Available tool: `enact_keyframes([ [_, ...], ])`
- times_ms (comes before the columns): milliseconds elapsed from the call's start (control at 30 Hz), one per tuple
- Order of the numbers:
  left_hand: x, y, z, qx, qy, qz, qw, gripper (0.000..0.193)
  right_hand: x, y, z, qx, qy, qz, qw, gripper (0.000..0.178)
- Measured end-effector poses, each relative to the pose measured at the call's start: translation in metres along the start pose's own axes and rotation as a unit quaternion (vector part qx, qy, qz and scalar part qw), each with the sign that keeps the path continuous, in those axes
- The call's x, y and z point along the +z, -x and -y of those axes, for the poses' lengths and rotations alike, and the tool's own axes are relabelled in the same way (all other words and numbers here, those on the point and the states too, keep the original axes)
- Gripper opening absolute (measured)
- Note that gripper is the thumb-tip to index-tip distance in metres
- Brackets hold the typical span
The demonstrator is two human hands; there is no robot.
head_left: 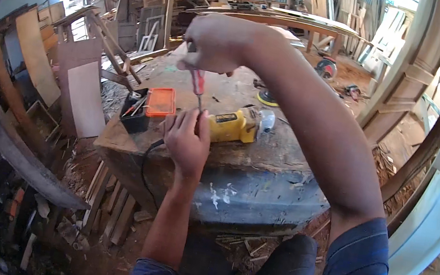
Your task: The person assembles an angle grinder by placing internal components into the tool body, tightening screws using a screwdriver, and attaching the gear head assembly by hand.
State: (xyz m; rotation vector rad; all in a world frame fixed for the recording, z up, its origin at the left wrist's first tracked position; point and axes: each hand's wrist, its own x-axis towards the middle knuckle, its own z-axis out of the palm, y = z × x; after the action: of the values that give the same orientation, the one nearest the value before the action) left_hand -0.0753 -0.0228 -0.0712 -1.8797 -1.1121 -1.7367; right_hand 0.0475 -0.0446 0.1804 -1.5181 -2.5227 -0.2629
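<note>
From where I stand: person at a scuffed tabletop (pixel 291 159), both arms in. Right hand (pixel 214 44) raised, wrist bent over, closed around the top of a red-handled screwdriver (pixel 198 83); shaft points down, near upright, slight tilt. Left hand (pixel 188 137) lower, fingers curled, fingertips right by the lower end of the shaft and the rear of a yellow power tool (pixel 227 126); can't tell whether it grips the shaft, the tool or both, and the screwdriver tip is hidden. Power tool lies on its side along the tabletop near the front edge, metal head to the right, rear end at the left hand. Black cord (pixel 143 173) hangs over the front edge. Left of the hands, near the corner: black bin (pixel 135 118) with small tools inside, orange lid (pixel 162 102) just beside it. Behind the power tool, partly behind the right forearm: round yellow-and-black pad (pixel 266 97). Farther back, a wooden bench (pixel 329 31) carrying boards; panelled wooden door (pixel 412 76) upright at right.
</note>
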Motion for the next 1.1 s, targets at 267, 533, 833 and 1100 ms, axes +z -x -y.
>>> enact_keyframes([
  [267, -0.004, -0.002, -0.004, -0.023, 0.036, 0.005, 0.999, 0.026, 0.0, 0.01, -0.004, 0.019, -0.126, 0.031, 0.991, 0.046],
  [533, 0.0, 0.001, 0.0, -0.026, 0.02, 0.013, 0.999, 0.032, 0.009, 0.002, 0.002, 0.043, -0.102, -0.002, 0.994, 0.045],
  [833, -0.003, -0.002, 0.0, -0.026, 0.032, 0.015, 0.999, 0.03, 0.013, 0.01, 0.001, 0.048, -0.133, -0.041, 0.989, 0.044],
  [1100, 0.0, 0.0, 0.0, -0.015, 0.019, 0.012, 1.0, 0.032, 0.017, 0.012, -0.001, 0.046, -0.103, -0.066, 0.991, 0.045],
])
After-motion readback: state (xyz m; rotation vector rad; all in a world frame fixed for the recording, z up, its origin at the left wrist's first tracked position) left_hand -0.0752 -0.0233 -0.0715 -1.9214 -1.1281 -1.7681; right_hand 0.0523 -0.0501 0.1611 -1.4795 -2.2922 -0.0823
